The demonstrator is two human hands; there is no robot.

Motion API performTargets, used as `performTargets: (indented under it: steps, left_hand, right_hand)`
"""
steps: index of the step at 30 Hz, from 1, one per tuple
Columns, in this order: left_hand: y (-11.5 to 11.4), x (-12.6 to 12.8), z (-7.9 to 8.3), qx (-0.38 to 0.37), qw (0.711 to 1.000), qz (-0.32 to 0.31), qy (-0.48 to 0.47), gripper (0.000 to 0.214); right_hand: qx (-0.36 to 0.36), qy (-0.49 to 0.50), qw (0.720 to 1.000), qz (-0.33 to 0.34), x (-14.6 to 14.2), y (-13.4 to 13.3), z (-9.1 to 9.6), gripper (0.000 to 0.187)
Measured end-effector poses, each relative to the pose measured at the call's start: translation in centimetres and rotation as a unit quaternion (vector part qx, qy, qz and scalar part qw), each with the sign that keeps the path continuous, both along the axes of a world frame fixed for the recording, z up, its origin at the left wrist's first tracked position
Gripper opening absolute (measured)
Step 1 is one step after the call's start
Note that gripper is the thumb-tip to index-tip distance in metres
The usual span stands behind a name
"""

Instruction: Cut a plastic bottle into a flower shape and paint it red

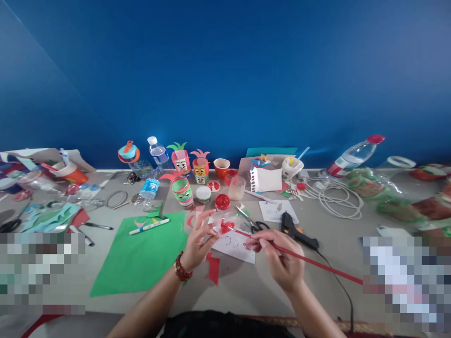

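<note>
The right hand (282, 259) is grasping one red paintbrush (324, 265), the left hand (198, 240) is holding one clear plastic piece (224, 219); three face-decorated cups (182, 193) are standing beyond

Head cam, 1 view: worn on person's head, facing fwd + angled down over table (334, 237).

POV = wearer's own, from above torso: black clothing (225, 324) at btm ctr edge, forearms (155, 293) coming in from btm L & btm R. Left hand (199, 237) & right hand (280, 258) nr cam, lower half, either side of ctr. Blue wall (225, 70) is farther off, approx. square-on, fills abt upper half; its base runs roughly level nr mid-ht. V. wide FOV: bottle w/ red cap (355, 157), far R, leans outward. Pic squeezed in ht by a qtr.
</note>
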State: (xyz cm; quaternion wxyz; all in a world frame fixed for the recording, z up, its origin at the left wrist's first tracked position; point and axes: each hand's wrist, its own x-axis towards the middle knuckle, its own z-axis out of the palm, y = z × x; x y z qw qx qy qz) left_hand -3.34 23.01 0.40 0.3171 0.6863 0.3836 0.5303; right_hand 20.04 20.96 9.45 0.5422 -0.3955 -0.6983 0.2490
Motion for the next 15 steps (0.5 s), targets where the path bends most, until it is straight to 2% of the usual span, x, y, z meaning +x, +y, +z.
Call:
performTargets:
  steps: [4,10,15]
  left_hand:
    - [-0.1,0.11,0.09,-0.003,0.999,-0.03,-0.012,0.009]
    - [-0.02,-0.02,0.03,0.026,0.999,-0.023,0.008,0.009]
    - [-0.08,0.17,0.07,0.028,0.999,-0.03,0.015,0.012]
  right_hand:
    - [-0.013,0.008,1.0,-0.011,-0.3,0.4,-0.09,0.021]
    - [0.011,-0.005,1.0,-0.006,-0.16,0.12,0.34,0.022]
    - [0.005,-0.009,1.0,-0.007,-0.16,0.51,-0.18,0.021]
